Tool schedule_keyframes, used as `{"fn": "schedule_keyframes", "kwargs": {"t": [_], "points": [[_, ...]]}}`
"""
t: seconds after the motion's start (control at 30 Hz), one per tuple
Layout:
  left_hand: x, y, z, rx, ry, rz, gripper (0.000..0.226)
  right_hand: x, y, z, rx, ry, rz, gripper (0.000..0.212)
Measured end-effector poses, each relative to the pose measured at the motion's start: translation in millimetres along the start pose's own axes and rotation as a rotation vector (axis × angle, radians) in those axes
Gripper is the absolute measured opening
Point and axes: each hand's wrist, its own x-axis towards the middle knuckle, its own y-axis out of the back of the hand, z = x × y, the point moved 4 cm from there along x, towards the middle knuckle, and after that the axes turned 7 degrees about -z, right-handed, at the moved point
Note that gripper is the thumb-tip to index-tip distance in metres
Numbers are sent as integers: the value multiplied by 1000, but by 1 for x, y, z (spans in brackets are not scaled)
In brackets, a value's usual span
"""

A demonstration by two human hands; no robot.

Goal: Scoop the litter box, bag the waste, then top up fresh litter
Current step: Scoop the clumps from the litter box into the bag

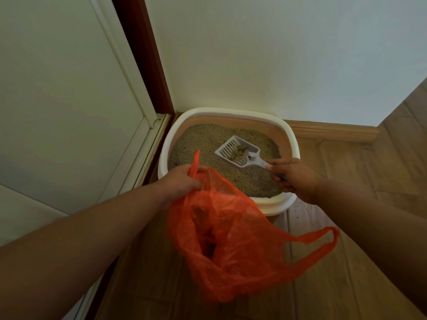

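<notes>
A white-rimmed litter box (291, 139) full of grey-brown litter (203, 139) sits on the floor in the corner. My right hand (293, 176) grips the handle of a white slotted scoop (233, 151), held just above the litter with a few clumps (240, 151) in it. An orange plastic bag (231, 245) hangs open in front of the box. My left hand (182, 181) holds one of its handles at the box's near left rim. The bag's other handle (323, 241) hangs loose to the right.
A white door (64, 100) with a dark red-brown frame (147, 65) stands to the left. A pale wall (277, 54) with a wooden skirting board (332, 132) lies behind the box. Wood-look flooring (346, 285) extends to the right and toward me.
</notes>
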Motion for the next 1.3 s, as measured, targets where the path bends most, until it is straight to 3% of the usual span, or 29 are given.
{"fn": "schedule_keyframes", "kwargs": {"t": [0.23, 0.5, 0.67, 0.83, 1.1, 1.3], "points": [[4, 2, -3, -33, 17, -21, 67, -4, 11, -24, 7, 77, -33, 27], [6, 7, -10, -287, 20, -115, 68, -27, 5, -69, -122, 93, -263, 31], [0, 8, -9, -419, 21, -136, 67, -32, -7, -77, -501, 19, -414, 29], [-4, 7, -4, -417, 32, -151, 70, -32, -46, -87, -993, 88, -514, 24], [-9, 1, 3, -425, 17, -174, 73, -43, -110, -105, -1401, 110, -559, 28], [-8, 3, 3, -415, 1, -176, 74, -53, -127, -124, -1600, 108, -482, 32]]}}
